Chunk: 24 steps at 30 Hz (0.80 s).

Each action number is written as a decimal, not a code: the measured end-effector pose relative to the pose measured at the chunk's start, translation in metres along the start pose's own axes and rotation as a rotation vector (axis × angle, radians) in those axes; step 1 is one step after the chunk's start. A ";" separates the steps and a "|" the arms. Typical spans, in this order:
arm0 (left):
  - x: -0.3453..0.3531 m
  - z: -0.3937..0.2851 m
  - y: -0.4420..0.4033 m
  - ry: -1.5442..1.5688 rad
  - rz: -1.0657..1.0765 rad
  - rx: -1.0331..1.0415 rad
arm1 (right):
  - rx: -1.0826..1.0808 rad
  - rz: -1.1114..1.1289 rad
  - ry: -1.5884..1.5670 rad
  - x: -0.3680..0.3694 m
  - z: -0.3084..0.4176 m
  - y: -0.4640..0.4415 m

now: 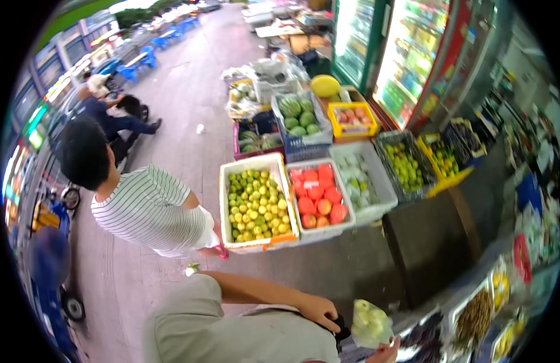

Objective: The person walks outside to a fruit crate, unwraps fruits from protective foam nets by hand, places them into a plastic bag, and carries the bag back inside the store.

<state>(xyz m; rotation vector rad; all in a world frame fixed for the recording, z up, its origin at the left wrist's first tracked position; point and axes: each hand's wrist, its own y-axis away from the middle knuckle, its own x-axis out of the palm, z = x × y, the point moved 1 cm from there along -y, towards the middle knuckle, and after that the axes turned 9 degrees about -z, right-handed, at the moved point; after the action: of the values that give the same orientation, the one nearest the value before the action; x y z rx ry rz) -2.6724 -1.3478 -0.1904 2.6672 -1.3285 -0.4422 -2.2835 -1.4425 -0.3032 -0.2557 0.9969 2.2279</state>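
Note:
My left hand (320, 312) is closed near the bottom centre, its fingers wrapped on a dark object (341, 328) too hidden to name. At the bottom right, my right hand (386, 352) grips a thin clear plastic bag (370, 325) with pale yellow-green pieces inside. The bag is beside my left hand, a little to its right. Ahead of both hands are a white crate of yellow-green citrus (258, 206) and a crate of red-wrapped fruit (318, 195).
A person in a striped shirt (148, 206) stands at the left, with a seated person (125, 123) beyond. More crates hold watermelons (299, 115), green fruit (403, 167) and pale wrapped produce (357, 181). Lit drink coolers (410, 60) line the right; trays of produce (473, 319) are at lower right.

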 end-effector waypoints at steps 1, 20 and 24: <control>-0.001 0.001 -0.030 0.089 -0.066 0.036 | -0.057 -0.013 0.035 0.011 0.047 -0.014; -0.062 0.265 -0.232 -0.017 -0.817 -1.067 | -0.066 -0.002 -0.350 0.095 0.410 -0.408; -0.136 0.249 -0.382 0.183 -0.691 -1.129 | -0.016 -0.008 -0.301 0.105 0.481 -0.471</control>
<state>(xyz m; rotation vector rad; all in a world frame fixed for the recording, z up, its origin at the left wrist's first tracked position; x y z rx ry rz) -2.5387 -1.0047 -0.4923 1.9637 0.0481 -0.7031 -2.0132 -0.8176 -0.2939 0.0688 0.8132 2.1857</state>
